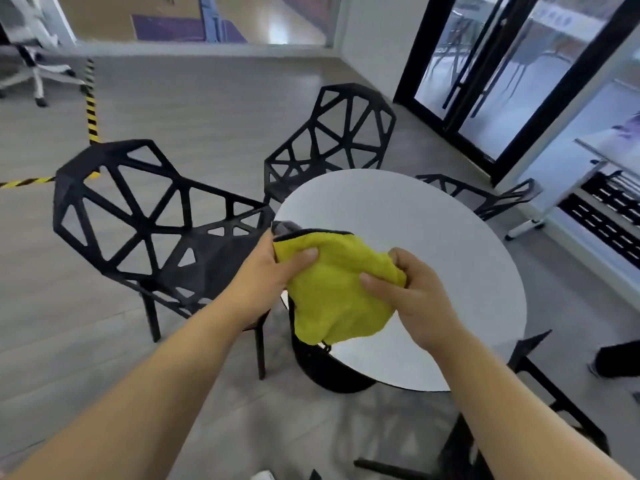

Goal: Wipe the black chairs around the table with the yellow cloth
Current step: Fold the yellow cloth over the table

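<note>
far-right chair (516, 194) half hidden behind table (398, 209), near chair (530, 348) cut off below

Open grey floor (69, 323) is lying free left of the near black chair (104, 157), which is standing just beside the round white table (433, 244) at its left rim, while the far chair (346, 86), the right-hand chair (516, 194) and a chair frame (530, 346) at near right are hemming the other sides.

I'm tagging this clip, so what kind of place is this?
Probably an office meeting corner: a round white table ringed by black lattice chairs, a white swivel chair and yellow-black floor tape.
</note>
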`<move>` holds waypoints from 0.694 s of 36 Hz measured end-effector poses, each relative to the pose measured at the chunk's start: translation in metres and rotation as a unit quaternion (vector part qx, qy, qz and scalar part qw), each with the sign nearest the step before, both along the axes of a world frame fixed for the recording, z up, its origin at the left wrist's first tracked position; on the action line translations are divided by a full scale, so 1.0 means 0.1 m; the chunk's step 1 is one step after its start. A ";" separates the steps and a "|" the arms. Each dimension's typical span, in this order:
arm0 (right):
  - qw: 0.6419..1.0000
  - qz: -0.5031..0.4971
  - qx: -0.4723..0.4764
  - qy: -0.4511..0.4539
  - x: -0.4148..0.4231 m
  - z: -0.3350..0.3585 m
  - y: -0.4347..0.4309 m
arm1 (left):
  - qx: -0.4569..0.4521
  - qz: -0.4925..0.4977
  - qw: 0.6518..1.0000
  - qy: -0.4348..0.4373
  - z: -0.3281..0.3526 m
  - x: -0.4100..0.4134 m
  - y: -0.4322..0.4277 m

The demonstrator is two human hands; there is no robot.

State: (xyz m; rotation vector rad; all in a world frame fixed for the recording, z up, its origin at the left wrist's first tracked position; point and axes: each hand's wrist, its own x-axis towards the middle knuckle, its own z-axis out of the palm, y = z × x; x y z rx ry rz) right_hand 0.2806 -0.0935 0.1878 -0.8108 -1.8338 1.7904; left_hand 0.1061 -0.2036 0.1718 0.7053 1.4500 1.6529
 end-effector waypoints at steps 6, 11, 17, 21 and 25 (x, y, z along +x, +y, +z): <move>0.982 -0.167 -0.080 -0.043 0.04 -0.06 0.35 | -0.107 -0.120 0.984 -0.070 -0.29 0.03 0.35; 0.950 -0.114 -0.208 -0.203 0.23 -0.43 0.57 | -0.228 -0.124 0.966 0.007 -0.70 0.17 0.53; 0.953 -0.124 -0.258 -0.094 0.37 -0.55 0.87 | -0.236 -0.046 0.971 -0.002 -0.66 0.02 0.86; 0.972 -0.127 -0.192 -0.042 0.38 -0.44 1.09 | -0.221 0.018 0.974 0.053 -0.54 -0.02 1.15; 0.976 -0.175 -0.088 -0.099 0.36 -0.51 1.25 | -0.214 0.034 0.972 0.089 -0.52 0.03 1.34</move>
